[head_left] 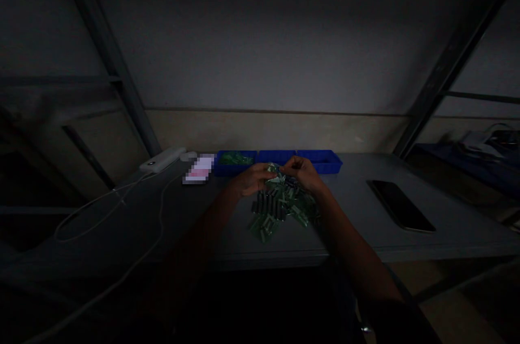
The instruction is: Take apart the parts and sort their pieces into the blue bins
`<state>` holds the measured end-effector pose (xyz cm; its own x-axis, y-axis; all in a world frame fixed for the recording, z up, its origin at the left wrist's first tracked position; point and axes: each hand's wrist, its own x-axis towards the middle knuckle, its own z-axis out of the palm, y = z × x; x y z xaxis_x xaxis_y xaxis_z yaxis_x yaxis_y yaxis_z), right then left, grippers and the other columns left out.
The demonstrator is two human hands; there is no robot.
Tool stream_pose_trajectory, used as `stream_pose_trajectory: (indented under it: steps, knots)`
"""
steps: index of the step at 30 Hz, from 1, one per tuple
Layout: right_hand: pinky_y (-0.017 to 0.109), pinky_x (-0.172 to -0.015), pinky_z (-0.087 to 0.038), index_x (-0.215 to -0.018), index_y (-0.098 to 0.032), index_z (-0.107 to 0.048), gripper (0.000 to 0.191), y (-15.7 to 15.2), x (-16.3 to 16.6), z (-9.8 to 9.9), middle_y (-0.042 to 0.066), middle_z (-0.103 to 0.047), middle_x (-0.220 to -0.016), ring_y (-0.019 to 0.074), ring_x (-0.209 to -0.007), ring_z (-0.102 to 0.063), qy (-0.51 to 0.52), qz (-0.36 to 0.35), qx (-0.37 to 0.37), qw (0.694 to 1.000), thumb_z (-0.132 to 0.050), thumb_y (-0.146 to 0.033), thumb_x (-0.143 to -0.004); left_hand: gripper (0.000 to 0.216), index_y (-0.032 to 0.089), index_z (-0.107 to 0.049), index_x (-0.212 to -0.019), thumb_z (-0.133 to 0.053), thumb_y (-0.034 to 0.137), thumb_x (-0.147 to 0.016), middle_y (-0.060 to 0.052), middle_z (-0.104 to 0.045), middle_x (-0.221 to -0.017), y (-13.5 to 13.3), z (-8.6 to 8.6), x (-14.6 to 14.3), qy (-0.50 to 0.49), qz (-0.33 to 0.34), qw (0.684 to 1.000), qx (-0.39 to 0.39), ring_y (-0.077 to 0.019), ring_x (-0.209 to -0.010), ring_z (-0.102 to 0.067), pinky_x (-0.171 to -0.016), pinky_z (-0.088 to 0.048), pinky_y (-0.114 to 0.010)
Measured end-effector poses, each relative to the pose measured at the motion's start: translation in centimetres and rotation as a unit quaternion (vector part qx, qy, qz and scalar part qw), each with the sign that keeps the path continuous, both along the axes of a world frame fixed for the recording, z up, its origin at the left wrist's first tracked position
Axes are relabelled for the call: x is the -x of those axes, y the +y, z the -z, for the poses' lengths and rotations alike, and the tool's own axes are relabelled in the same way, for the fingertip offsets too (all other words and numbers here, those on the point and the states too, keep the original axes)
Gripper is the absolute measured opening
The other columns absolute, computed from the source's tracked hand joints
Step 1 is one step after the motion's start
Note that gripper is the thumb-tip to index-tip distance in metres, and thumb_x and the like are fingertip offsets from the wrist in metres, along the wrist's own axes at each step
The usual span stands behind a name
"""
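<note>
Between my two hands, over a loose pile, is a small shiny greenish packet (273,168), too dark to name more exactly. My left hand (255,178) grips its left side, fingers closed. At its right edge my right hand (299,170) pinches with bent fingers; what lies in that pinch is hidden. Below the hands the pile of small green and dark pieces (284,203) lies on the grey table (345,214). Just behind my hands stands a row of blue bins (331,162), and the left one holds similar green pieces (235,158).
A dark smartphone (402,206) lies at the right. On the left are a white power bank (162,161) with a white cable (161,208) running off the table, and a pixelated pink-and-white item (199,169). Metal posts (422,100) rise at both sides before a pale wall.
</note>
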<state>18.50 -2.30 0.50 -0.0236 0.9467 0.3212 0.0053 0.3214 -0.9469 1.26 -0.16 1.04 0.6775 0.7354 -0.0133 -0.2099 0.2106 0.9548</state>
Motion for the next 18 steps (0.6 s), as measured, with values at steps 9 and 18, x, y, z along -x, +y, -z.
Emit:
stream_pose_trajectory:
  steps: [9,18]
  knots:
    - [0.023,-0.049,-0.029,-0.061,-0.017,-0.053,0.031,0.8,-0.2,0.3,-0.005,-0.046,-0.052,0.0077,-0.049,-0.039,0.037,0.067,-0.011,0.997,-0.068,-0.044,-0.057,0.024,0.014,-0.055,-0.071,-0.073,0.012,-0.055,0.002,-0.056,-0.068,0.3,0.0,-0.5,-0.010,-0.116,0.993,-0.037,-0.0097,-0.062,-0.055,-0.058,-0.044,-0.023]
    - [0.022,-0.048,-0.028,-0.064,-0.016,-0.053,0.035,0.8,0.8,1.6,-0.006,-0.046,-0.054,0.0072,-0.049,-0.039,-0.059,-0.017,0.052,0.997,-0.071,-0.046,-0.055,0.027,0.016,-0.056,-0.080,-0.072,0.015,-0.059,0.000,-0.060,-0.075,0.5,0.0,-0.6,-0.025,-0.161,0.985,-0.058,-0.0120,-0.070,-0.058,-0.061,-0.045,-0.023]
